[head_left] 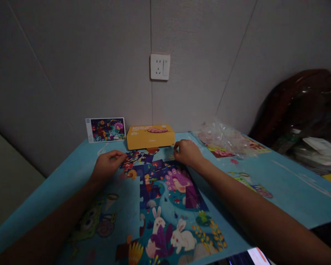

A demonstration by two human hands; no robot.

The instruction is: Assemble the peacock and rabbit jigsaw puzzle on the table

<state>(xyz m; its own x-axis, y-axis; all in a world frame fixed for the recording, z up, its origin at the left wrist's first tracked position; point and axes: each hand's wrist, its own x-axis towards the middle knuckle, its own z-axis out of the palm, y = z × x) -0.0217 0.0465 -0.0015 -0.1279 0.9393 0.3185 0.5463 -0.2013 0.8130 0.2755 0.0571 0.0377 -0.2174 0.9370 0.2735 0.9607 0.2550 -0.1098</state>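
Observation:
A partly assembled jigsaw puzzle [165, 206] lies on the blue table, showing white rabbits, a pink peacock and dark purple plants. Its left side has a stepped edge. Loose puzzle pieces [136, 156] are heaped at its far left, in front of the yellow box. My left hand [107, 165] is closed in a pinch at the left edge of this heap; whether a piece is between the fingertips cannot be made out. Just beyond the puzzle's far right corner, my right hand [189, 151] is closed, thumb against curled fingers near the box's right end. Anything in it is hidden.
A yellow box [151, 138] and a picture card [106, 130] stand against the wall. Crumpled clear plastic [223, 138] covers printed sheets at the back right. The blue tablecloth [287, 191] has cartoon prints. A lit screen [255, 256] shows below the front edge.

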